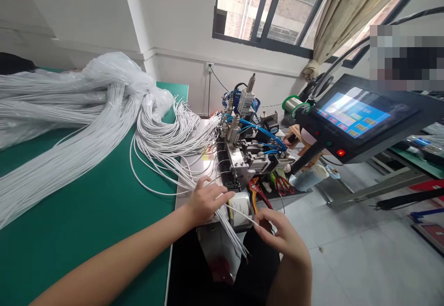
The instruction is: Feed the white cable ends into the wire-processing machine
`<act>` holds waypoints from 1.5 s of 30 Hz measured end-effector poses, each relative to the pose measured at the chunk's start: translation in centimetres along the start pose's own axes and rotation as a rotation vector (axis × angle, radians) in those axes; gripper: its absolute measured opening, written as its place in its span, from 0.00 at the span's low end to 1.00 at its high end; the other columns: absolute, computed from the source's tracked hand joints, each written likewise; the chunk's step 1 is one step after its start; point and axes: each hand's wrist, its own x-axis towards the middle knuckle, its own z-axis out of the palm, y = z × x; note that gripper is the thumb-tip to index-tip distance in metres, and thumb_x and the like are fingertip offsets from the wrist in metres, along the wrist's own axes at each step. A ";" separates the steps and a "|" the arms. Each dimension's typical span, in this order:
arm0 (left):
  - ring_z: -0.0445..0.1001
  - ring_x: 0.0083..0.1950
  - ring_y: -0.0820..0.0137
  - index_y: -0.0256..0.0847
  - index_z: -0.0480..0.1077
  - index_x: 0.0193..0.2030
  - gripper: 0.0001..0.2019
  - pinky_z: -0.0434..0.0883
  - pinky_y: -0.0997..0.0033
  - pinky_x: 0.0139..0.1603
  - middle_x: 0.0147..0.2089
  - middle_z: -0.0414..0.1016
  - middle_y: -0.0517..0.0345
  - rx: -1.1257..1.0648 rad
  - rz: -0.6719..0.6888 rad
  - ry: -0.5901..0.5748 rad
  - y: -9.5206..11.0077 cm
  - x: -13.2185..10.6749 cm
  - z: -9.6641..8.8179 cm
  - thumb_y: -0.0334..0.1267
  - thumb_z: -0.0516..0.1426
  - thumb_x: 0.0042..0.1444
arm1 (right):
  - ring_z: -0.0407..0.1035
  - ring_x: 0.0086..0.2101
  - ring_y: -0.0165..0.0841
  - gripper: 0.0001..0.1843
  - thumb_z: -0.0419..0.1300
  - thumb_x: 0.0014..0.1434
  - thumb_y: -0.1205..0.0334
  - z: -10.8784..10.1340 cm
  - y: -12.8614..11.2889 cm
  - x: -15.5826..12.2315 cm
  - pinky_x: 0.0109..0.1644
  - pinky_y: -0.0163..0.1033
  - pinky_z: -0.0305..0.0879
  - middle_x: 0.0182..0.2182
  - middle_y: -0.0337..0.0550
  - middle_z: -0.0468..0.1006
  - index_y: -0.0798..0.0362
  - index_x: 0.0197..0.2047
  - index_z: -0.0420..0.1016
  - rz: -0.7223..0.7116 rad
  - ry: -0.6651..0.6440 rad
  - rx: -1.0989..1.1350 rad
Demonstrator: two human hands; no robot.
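In the head view, my left hand [207, 200] is closed over a bunch of thin white cables at the front of the machine's metal plate. The loose ends of this cable bunch [231, 234] hang down past the plate's front edge, over my lap. My right hand [282, 234] pinches the end of a single white cable [243, 213], which runs taut from near my left fingers. Just behind the hands stands a small bench machine [239, 156] with metal blocks and blue air hoses. Many white cables [166, 135] curve from the left and lie with their ends along its side.
Bundles of white cable in clear plastic [121, 72] cover part of the green table [114, 204]. A labelled roll [240, 209], orange-handled pliers [256, 192] and red scissors [285, 186] sit close by. At right are a touchscreen [354, 112], a wire spool [294, 106] and a partly visible person.
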 end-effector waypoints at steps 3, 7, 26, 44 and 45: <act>0.73 0.34 0.77 0.47 0.70 0.49 0.13 0.52 0.62 0.57 0.37 0.79 0.66 0.060 0.115 0.023 0.4 0.0 -0.4 0.28 0.51 0.62 | 0.59 0.24 0.29 0.12 0.60 0.59 0.57 -1.0 0.9 -0.8 0.27 0.34 0.55 0.22 0.37 0.68 0.52 0.26 0.70 0.068 0.139 0.013; 0.70 0.30 0.82 0.47 0.70 0.48 0.08 0.50 0.64 0.61 0.30 0.76 0.72 0.068 0.224 0.057 1.0 0.4 -1.0 0.34 0.56 0.62 | 0.61 0.23 0.30 0.11 0.65 0.54 0.54 -1.7 2.9 -1.6 0.24 0.34 0.55 0.22 0.38 0.69 0.52 0.28 0.73 0.148 0.349 0.172; 0.68 0.28 0.74 0.42 0.71 0.37 0.09 0.53 0.60 0.55 0.25 0.72 0.65 0.043 0.031 -0.051 0.4 0.1 0.5 0.31 0.50 0.63 | 0.56 0.18 0.25 0.12 0.65 0.55 0.52 0.9 4.4 1.9 0.20 0.34 0.53 0.27 0.42 0.76 0.51 0.37 0.79 0.145 0.765 0.659; 0.71 0.33 0.71 0.43 0.69 0.55 0.20 0.52 0.57 0.56 0.33 0.76 0.60 0.068 -0.054 -0.086 0.3 -0.2 0.6 0.26 0.50 0.56 | 0.67 0.25 0.32 0.15 0.64 0.55 0.50 2.4 4.5 5.4 0.28 0.35 0.62 0.29 0.44 0.78 0.54 0.37 0.77 0.170 0.548 0.260; 0.72 0.33 0.71 0.44 0.70 0.54 0.21 0.52 0.57 0.56 0.34 0.76 0.60 0.066 -0.077 -0.092 0.2 -0.3 0.7 0.26 0.50 0.55 | 0.67 0.26 0.32 0.14 0.63 0.56 0.50 2.4 4.5 5.7 0.30 0.36 0.62 0.29 0.44 0.78 0.54 0.37 0.77 0.162 0.546 0.152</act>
